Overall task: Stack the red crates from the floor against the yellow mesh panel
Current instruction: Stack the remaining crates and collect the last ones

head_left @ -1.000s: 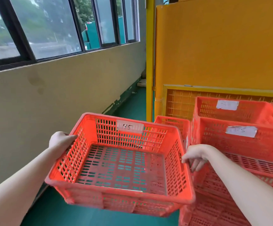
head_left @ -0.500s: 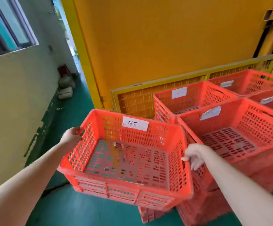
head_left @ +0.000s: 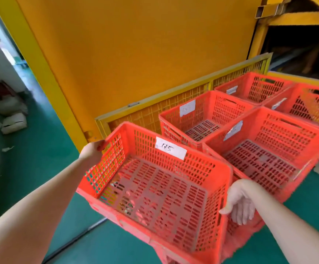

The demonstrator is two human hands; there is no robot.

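Note:
I carry an empty red crate [head_left: 154, 189] with a white label in front of me, tilted and off the floor. My left hand [head_left: 93, 151] grips its left rim. On the right rim my right hand [head_left: 240, 201] holds on with the thumb hooked over the edge and the fingers down the outside. The yellow mesh panel [head_left: 154, 109] leans low against the big yellow wall. Several red crates stand in stacks before it: one [head_left: 202, 115] against the mesh, one [head_left: 272, 149] nearer me on the right, and a third [head_left: 253, 86] further right.
The green floor [head_left: 33, 153] lies open to the left of the carried crate. White sacks [head_left: 14, 121] lie by the left wall. A yellow post [head_left: 40, 65] edges the wall. A dark opening [head_left: 297, 44] shows at top right.
The view swung right and down, from the windows to the yellow wall and the crate stacks. The carried crate came closer to the mesh panel and the stacks. Both hands kept their hold.

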